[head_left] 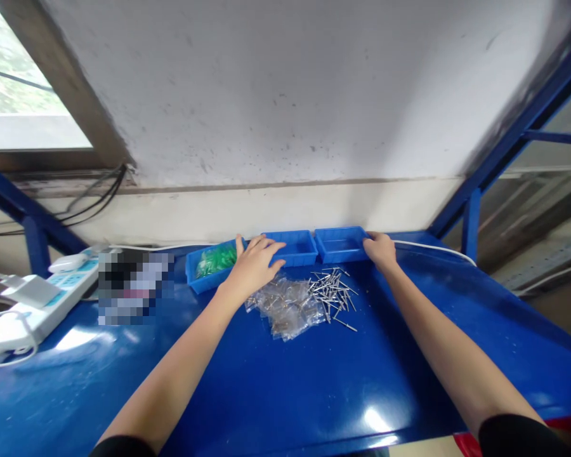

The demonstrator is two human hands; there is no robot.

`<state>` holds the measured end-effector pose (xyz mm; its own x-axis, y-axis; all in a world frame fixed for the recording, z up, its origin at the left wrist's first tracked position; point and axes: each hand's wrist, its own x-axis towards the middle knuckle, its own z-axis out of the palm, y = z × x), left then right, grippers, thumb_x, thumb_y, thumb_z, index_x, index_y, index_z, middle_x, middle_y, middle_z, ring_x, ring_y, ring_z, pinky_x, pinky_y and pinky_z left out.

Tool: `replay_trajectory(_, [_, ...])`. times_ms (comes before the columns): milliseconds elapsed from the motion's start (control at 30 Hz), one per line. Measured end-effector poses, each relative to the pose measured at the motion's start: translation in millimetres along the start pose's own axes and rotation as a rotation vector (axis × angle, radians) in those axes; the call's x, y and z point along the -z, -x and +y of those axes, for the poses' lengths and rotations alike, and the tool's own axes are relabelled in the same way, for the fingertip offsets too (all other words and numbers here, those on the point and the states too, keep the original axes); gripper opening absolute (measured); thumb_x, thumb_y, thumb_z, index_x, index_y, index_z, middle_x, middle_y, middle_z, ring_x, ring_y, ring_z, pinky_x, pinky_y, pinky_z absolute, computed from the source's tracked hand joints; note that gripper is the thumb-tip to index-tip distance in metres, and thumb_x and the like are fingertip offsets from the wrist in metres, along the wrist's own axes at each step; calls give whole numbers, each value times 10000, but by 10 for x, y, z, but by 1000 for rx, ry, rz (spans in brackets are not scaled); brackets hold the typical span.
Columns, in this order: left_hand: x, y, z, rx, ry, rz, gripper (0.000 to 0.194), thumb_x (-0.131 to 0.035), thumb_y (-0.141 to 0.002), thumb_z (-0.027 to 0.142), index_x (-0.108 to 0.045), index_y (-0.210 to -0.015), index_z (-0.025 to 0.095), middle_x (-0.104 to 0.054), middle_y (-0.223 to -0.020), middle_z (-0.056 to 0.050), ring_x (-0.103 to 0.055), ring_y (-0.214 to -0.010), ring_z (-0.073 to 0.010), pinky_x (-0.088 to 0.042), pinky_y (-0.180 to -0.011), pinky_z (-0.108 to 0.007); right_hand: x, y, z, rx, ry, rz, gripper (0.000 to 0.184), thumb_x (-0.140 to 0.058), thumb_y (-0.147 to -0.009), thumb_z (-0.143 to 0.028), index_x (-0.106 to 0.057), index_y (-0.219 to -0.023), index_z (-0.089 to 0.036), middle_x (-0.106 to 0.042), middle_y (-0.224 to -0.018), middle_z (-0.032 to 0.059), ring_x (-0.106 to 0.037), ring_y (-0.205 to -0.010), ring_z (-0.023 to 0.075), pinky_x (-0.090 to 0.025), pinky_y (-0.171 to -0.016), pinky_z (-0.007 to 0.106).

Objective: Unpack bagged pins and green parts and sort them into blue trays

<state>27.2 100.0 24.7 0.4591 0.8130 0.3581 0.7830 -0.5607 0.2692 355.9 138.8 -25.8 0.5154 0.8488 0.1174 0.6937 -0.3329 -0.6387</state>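
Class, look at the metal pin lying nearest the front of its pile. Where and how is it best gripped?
Probably mid-shaft, pinched between thumb and fingertip from above and the near side. The front pin is slim and straight and lies along the blue tabletop, while the pile of pins lies behind it, crowding the far side.

Plastic bags (288,308) too blurred to count; pixelated patch (133,289) unreadable.

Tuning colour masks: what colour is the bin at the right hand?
The bin is blue, seen best in the head view.
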Motion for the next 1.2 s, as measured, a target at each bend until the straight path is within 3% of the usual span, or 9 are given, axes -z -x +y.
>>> replay_trajectory(133, [216, 200, -327, 63, -61, 29, 430, -506, -858, 411, -482, -1269, 288, -417, -1378, -109, -348, -1288, -348, -36, -1043, -676, 39, 1, -12, -21, 52, 9, 289, -533, -894, -312, -550, -1142, -166, -569, -1166, 80, -584, -991, 199, -496, -834, 407])
replay_trajectory(300, [480, 553, -1139, 322, -138, -79, 954, -606, -672, 648, -207, -1441, 248, -186, -1497, -193, -172, -1345, -465, -207, -996, -683, -20, 13, -131, 17, 14, 2, 285, -536, -892, -313, -554, -1133, -162, -576, -1149, 77, -589, -978, 196, -501, -825, 401])
replay_trajectory(367, [481, 685, -1383, 254, 10, -159, 1079, -658, -643, 611, -96, -1462, 190, -165, -1502, -214, -187, -1354, -433, -269, -1028, -601, -25, 38, -181, 22, -31, 26, 293, -537, -891, -324, -554, -1132, -157, -579, -1143, 77, -590, -977, 198, -499, -825, 405])
replay_trajectory(467, [436, 796, -1493, 191, 110, -57, 1009, -674, -665, 552, -145, -1443, 187, -251, -1478, -179, -268, -1345, -360, -280, -1069, -512, 30, 150, -243, 21, -119, 117, 304, -507, -903, -355, -561, -1118, -148, -590, -1126, 85, -586, -990, 204, -474, -860, 429])
replay_trajectory(600, [593, 812, -1252, 174, 265, 218, 993, -731, -641, 484, -178, -1425, 227, -398, -1380, -160, -408, -1267, -329, -353, -1026, -504, 114, 586, -379, 127, -253, 207, 428, -362, -930, -397, -547, -1129, -66, -600, -1101, 194, -550, -1062, 274, -388, -943, 470])
replay_trajectory(700, [883, 791, -926, 18, 315, 330, 1138, -788, -592, 405, -45, -1445, 279, -440, -1343, -139, -423, -1251, -310, -381, -1011, -494, 46, 1155, -583, 304, -354, 103, 434, -413, -882, -470, -562, -1107, -131, -637, -1054, 142, -585, -1001, 261, -436, -898, 427])
replay_trajectory(867, [1161, 566, -214, -133, 54, -5, 1013, -737, -650, 417, -128, -1449, 289, -464, -1355, -103, -445, -1222, -333, -370, -1008, -513, -249, 1985, -947, 569, -437, -186, 600, -532, -814, -488, -388, -1305, -174, -587, -1178, 122, -584, -1059, 236, -508, -846, 369])
replay_trajectory(1000, [1086, 117, 342, -391, -123, -431, 882, -694, -654, 249, -263, -1411, 390, -568, -1263, -43, -497, -1145, -328, -475, -846, -419, -308, 2146, -930, 739, -432, -211, 821, -609, -742, -378, -191, -1405, -131, -302, -1408, 174, -285, -1335, 272, -314, -1076, 428])
replay_trajectory(1200, [1176, -471, 455, -263, -178, -794, 864, -715, -585, 341, -363, -1374, 364, -565, -1291, -35, -593, -1037, -253, -481, -813, -306, -230, 2048, -696, 785, -116, -86, 670, -582, -748, -458, -382, -1326, -185, -322, -1397, 152, -153, -1367, 354, -197, -1071, 577])
